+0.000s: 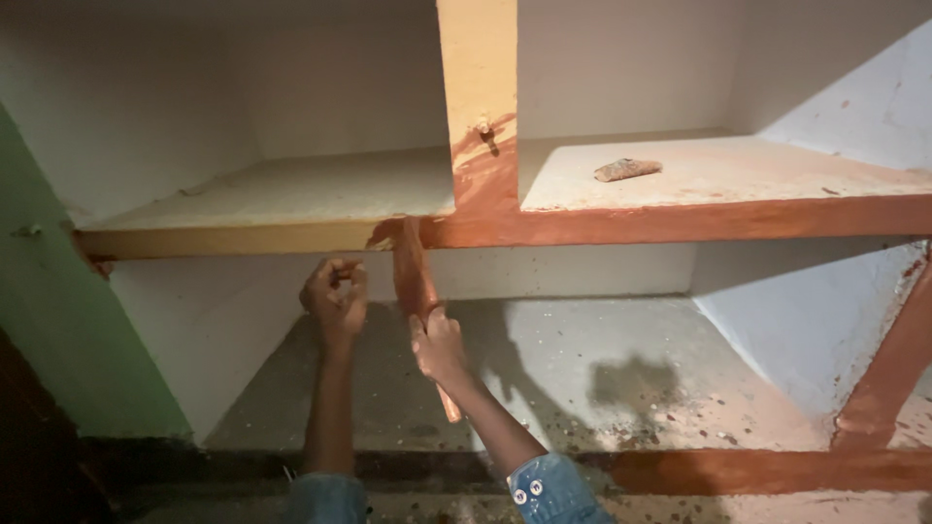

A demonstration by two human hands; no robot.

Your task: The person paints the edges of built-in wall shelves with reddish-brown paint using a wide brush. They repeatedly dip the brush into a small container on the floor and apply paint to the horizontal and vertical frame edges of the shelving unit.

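Observation:
My right hand (439,346) grips a paint-covered brush (414,274), whose reddish-brown head presses against the front edge of the shelf (243,239). That edge is reddish-brown to the right of the brush and yellow to its left. My left hand (335,299) hovers just left of the brush, fingers curled, holding nothing that I can see. The brush handle sticks out below my right wrist.
A yellow upright divider (478,87), painted reddish-brown at its base, splits the upper shelf. A small paint-stained roll (627,170) lies on the right upper shelf. Paint drops speckle the lower shelf floor (621,388). A green wall (58,320) is at left.

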